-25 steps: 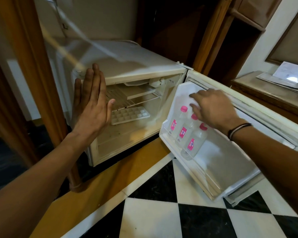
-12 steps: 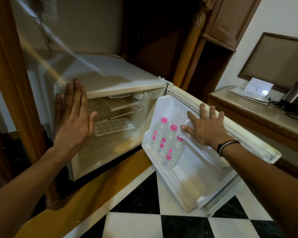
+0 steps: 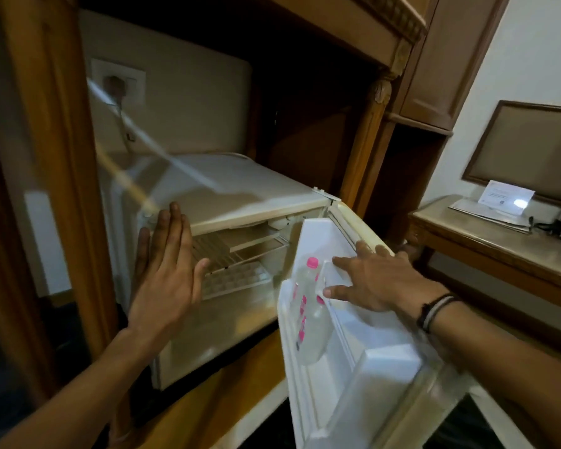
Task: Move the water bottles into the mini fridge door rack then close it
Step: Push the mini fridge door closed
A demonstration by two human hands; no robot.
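A white mini fridge point(image 3: 240, 196) sits in a wooden cabinet, its door point(image 3: 370, 358) partly swung in. Clear water bottles with pink caps and pink labels point(image 3: 308, 306) stand in the door rack point(image 3: 340, 319). My right hand point(image 3: 373, 280) lies flat on the door's inner face beside the bottles, fingers spread. With straight fingers, my left hand point(image 3: 166, 270) presses flat against the fridge's left front edge. Neither hand holds anything.
An ice tray point(image 3: 237, 280) and wire shelf lie inside the fridge. Wooden cabinet posts point(image 3: 55, 157) flank it. A wall socket with a plug point(image 3: 117, 82) is behind. A wooden side table point(image 3: 499, 234) with papers and a kettle stands at right.
The fridge door has swung inward toward the fridge under my right hand, and the bottles now line up edge-on. My view has risen. The left hand stays on the fridge's left edge.
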